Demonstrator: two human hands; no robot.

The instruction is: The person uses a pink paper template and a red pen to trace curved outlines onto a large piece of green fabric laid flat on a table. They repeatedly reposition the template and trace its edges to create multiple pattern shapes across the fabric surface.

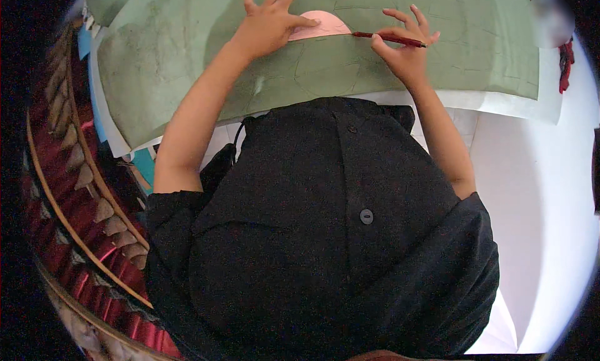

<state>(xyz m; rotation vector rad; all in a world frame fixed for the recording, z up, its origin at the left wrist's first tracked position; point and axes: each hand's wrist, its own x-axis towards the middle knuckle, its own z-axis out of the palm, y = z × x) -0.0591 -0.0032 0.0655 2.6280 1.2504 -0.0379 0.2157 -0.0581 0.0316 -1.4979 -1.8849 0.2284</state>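
Observation:
A pink half-round piece (325,25), like a paper or card template, lies flat on a large green sheet (187,80). My left hand (265,25) presses it down at its left end with the thumb, the other fingers spread apart. In my right hand (405,48) a dark red pen (397,40) is pinched between thumb and finger, its other fingers raised. The pen's tip meets the right corner of the pink piece, or lies right beside it. Thin dark curved lines run over the green sheet around the piece.
White material (500,103) shows under the near edge of the green sheet. To the left hangs or lies red cloth (122,270) with a scalloped, gold-edged trim. Something dark red (565,67) sits by the white surface at the far right, near a blurred patch.

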